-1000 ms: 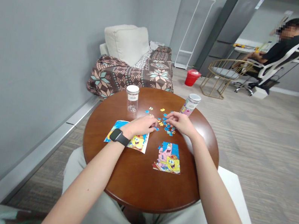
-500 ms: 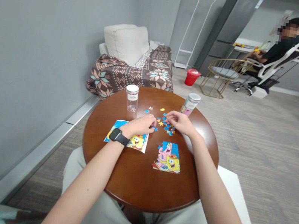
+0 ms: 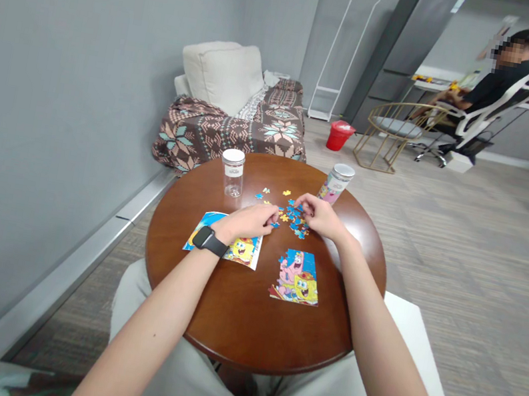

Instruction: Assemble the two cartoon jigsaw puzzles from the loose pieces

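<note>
Loose jigsaw pieces (image 3: 294,214), mostly blue and yellow, lie in a pile on the round wooden table (image 3: 242,329). At the pile's left edge is my left hand (image 3: 255,219), fingers curled together beside a blue piece; whatever they may hold is hidden. It wears a black watch and lies over part of a printed cartoon picture sheet (image 3: 241,249). My right hand (image 3: 321,216) is over the pile's right side, its fingers bent but apart, with no piece visible in them. Nearer to me lies a partly joined cartoon puzzle (image 3: 299,278) with an uneven left edge.
A clear jar (image 3: 232,176) with a silver lid stands at the table's back left. A printed canister (image 3: 336,184) stands behind my right hand. Beyond are a covered sofa (image 3: 235,129), a red bin (image 3: 339,136), a gold chair (image 3: 398,129) and a seated person (image 3: 498,88).
My right hand has lifted slightly and drawn back a little, showing more of the pile. My left hand stays almost in place beside the pieces.
</note>
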`<state>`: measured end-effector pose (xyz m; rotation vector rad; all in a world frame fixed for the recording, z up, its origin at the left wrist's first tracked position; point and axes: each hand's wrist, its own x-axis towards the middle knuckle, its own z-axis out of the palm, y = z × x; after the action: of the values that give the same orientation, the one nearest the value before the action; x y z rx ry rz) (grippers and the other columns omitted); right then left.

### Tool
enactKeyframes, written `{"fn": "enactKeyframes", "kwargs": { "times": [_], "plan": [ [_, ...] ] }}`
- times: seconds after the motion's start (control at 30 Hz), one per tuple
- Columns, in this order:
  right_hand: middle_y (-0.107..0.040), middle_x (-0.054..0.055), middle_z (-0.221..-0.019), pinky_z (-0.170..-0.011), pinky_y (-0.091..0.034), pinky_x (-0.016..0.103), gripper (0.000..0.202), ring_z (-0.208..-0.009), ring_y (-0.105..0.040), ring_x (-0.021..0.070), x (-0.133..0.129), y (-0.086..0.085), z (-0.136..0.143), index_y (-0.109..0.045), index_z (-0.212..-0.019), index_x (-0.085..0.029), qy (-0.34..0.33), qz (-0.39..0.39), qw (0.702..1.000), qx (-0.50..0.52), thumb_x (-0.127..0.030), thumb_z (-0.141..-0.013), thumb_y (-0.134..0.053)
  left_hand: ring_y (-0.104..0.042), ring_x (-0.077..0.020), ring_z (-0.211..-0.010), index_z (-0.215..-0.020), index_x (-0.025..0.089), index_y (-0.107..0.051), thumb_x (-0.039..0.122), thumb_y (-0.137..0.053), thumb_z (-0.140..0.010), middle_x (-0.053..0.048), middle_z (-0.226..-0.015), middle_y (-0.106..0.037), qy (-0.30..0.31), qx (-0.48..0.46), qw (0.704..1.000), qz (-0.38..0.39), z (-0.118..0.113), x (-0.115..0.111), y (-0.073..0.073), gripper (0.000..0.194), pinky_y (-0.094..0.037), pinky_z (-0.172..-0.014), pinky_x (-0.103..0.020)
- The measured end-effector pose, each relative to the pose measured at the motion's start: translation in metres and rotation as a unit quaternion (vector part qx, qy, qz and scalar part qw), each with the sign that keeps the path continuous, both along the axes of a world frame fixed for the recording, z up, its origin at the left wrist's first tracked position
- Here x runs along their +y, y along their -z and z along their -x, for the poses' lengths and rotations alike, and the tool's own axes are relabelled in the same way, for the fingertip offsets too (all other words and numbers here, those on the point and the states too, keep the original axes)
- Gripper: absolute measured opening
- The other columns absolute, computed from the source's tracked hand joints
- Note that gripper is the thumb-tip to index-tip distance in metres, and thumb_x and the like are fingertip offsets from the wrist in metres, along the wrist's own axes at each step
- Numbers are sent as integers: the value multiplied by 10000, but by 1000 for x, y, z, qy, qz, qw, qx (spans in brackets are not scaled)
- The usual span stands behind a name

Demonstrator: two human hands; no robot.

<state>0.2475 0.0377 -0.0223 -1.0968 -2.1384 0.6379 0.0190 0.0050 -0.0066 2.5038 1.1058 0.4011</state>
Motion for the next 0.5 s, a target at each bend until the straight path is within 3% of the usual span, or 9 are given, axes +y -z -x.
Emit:
{"fn": "enactKeyframes", "kwargs": {
  "times": [0.23, 0.37, 0.5],
  "plan": [
    [-663, 5, -771, -623, -438, 244, 304, -612, -540, 116, 1, 1, 2, -587, -1010, -162, 7, 20, 1000, 20, -148, -706, -574, -516, -153, -685, -877, 185, -539, 76, -468, -742, -11, -770, -588, -3, 0, 1000, 4, 0, 1, 2, 188, -356, -626, -267],
    [-709, 43, -811, -701, -510, 289, 215, -697, -633, 151, 1, 1, 3, -626, -927, -162, 19, 59, 998, 33, -230, -724, -650, -525, -156, -692, -886, 184, -550, 79, -463, -753, -13, -772, -593, -3, 1, 1000, 0, 0, 0, 1, 190, -369, -634, -269],
    [-726, 65, -902, -817, -546, 322, 163, -830, -685, 170, 3, 4, 4, -640, -894, -165, -7, 90, 992, 89, -181, -732, -628, -533, -166, -725, -892, 180, -563, 96, -453, -775, -23, -794, -590, -3, 13, 1000, -4, 0, 1, 2, 182, -390, -661, -279]
  ]
}}
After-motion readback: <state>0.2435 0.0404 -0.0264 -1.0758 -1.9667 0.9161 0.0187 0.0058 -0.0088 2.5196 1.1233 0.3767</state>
